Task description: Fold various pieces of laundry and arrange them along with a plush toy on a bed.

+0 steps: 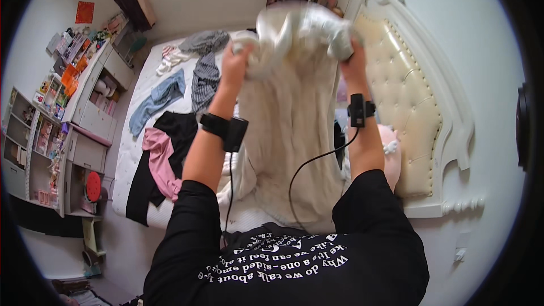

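Observation:
Both my arms are raised over the bed, holding up a large cream blanket or similar soft cloth that hangs down onto the mattress. My left hand grips its bunched edge on the left side. On the right, my right hand is closed on another bunched part of the edge. The cloth's top is blurred by motion. Below my left forearm lie black trousers or a similar black garment and a pink garment. Blue jeans and a checked garment lie further up the bed.
A grey striped garment and a white one lie near the bed's far edge. The tufted cream headboard stands at the right, with a pink plush toy beside it. Cluttered white cabinets line the left. Black cables run from my wrist devices.

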### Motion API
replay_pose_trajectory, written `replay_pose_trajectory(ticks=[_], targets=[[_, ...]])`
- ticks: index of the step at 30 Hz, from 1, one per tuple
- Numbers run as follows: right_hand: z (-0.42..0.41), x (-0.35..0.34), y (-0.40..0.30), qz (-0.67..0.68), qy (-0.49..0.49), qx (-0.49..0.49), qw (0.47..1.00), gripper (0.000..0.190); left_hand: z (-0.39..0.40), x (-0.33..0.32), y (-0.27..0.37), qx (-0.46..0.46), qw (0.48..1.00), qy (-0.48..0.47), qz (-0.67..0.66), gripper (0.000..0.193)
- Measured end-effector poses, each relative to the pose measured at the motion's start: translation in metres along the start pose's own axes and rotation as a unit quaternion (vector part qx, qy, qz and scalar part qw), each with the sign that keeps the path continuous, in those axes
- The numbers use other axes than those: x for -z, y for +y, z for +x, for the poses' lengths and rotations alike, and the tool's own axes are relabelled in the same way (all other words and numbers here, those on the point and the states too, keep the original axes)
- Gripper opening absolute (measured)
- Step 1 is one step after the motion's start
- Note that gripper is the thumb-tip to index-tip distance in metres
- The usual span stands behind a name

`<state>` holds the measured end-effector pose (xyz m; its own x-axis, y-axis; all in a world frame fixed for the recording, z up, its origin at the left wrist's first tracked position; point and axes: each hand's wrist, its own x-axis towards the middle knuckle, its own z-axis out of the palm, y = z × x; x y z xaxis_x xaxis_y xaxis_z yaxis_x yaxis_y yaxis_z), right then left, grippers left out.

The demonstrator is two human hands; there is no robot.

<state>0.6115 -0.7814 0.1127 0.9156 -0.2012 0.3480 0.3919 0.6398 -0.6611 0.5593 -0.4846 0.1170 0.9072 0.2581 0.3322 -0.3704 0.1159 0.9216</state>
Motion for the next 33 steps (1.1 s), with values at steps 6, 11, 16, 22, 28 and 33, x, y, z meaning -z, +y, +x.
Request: replay_pose_trajectory(ticks=[6, 11, 16, 22, 28, 33], targets=[[0.001, -0.101, -0.138, 0.098, -0.129, 0.141, 0.977, 0.036, 0.008, 0.007, 0.187, -0.198, 0.978, 0.018, -0.070, 0.024], [0.030, -0.065, -0.142, 0.001, -0.132, 0.155, 0.979, 0.035, 0.009, 0.033, 0.186, -0.196, 0.977, 0.011, -0.086, 0.027], [-0.008, 0.021, -0.072, -0.030, -0.078, -0.021, 0.996, 0.038, -0.019, 0.090, 0.097, -0.092, 0.988, 0.027, 0.124, 0.032], [-0.251, 0.335, 0.054, -0.769, -0.189, -0.251, 0.557, 0.039, -0.223, 0.271, -0.156, 0.263, 0.675, -0.179, 0.666, 0.035], [-0.578, 0.444, -0.047, -0.546, -0.281, -0.669, 0.418, 0.037, -0.491, 0.337, -0.137, 0.437, 0.441, -0.607, 0.496, 0.029], [-0.643, 0.429, -0.051, -0.433, -0.254, -0.754, 0.423, 0.028, -0.530, 0.355, -0.131, 0.590, 0.582, -0.442, 0.343, 0.041]])
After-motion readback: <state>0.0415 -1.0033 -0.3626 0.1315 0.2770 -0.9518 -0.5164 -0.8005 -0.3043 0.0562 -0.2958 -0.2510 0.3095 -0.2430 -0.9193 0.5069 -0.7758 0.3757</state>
